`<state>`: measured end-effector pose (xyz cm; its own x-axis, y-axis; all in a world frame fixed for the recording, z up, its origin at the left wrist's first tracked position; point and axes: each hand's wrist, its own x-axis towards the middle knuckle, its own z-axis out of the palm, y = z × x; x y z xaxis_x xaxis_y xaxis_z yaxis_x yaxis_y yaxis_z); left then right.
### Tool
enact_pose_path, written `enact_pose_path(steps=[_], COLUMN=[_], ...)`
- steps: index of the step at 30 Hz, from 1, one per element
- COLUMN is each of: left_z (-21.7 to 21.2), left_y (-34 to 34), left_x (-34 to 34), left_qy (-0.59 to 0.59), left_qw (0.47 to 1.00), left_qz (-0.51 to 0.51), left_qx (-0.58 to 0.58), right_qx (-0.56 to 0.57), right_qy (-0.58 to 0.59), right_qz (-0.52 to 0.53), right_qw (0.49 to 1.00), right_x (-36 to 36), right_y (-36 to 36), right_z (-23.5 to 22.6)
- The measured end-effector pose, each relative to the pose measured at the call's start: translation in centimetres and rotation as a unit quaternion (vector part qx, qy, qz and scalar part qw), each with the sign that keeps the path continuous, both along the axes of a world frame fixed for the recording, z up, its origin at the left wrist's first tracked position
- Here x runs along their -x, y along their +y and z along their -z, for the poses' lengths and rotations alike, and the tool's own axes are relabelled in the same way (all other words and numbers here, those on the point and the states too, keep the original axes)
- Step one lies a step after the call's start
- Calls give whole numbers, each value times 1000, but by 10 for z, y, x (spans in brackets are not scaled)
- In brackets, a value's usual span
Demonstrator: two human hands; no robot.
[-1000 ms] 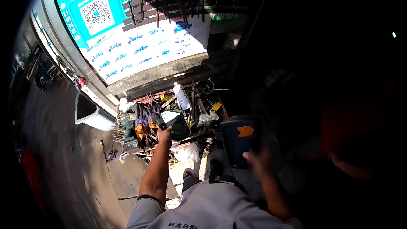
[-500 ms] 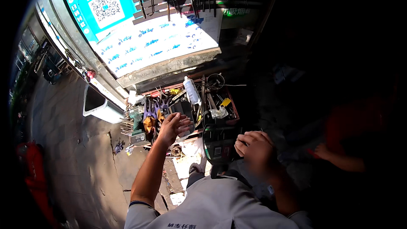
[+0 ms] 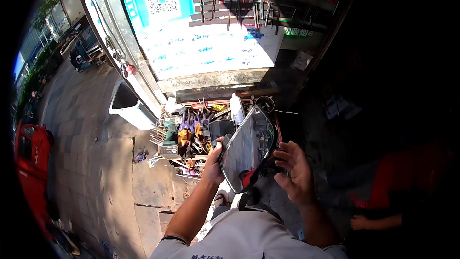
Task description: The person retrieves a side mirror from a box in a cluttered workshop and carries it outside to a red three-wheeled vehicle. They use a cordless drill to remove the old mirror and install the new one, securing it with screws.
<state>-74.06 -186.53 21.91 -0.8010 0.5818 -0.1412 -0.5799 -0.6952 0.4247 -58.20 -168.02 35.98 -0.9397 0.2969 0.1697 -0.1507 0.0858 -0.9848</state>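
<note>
A large side mirror (image 3: 239, 153) with a black rim stands tilted in front of me, its glass reflecting paving and a patch of red. My left hand (image 3: 214, 163) grips its left edge, and some of the fingers are hidden. My right hand (image 3: 296, 175) is open beside the right edge, fingers spread and nothing in them. Behind the mirror, a dark rounded panel (image 3: 221, 128) lies on a crowded tool tray (image 3: 196, 157). Gloves with purple cuffs (image 3: 184, 134), a green power tool (image 3: 170, 139) and a white spray can (image 3: 236, 109) are there too.
A white bin (image 3: 136, 115) stands left of the tray, by a door frame. Above, hand tools (image 3: 239, 12) hang on a rack before a bright poster (image 3: 211, 50). A red vehicle (image 3: 33, 163) is far left. In shadow at right is a person in red (image 3: 393, 177).
My left hand has closed on the mirror's edge, and the mirror has turned and risen. My right hand has opened out from a loose curl. The view has swung left.
</note>
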Motion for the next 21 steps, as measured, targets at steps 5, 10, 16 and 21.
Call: enact_pose_path(steps=[5,10,16,21], left_z=[-16,-20,-9,-5], left_y=[1,-19,-39,-46], left_x=[-3,-7,-19,-24], left_qy=[31,113,124,139], left_qw=[997,989,986,987], left_qz=[-60,-92,-113,-79], left_qx=[-44,-28,12,10], right_qx=[124,193,210,234], right_qy=[-49,-72,-96,-149], right_qz=[-137,-113,-134,-111], right_qw=[981,972,964,954], right_x=[14,28,32,33], right_y=[-29,-27,-21,-18], right_z=[43,54,66,64])
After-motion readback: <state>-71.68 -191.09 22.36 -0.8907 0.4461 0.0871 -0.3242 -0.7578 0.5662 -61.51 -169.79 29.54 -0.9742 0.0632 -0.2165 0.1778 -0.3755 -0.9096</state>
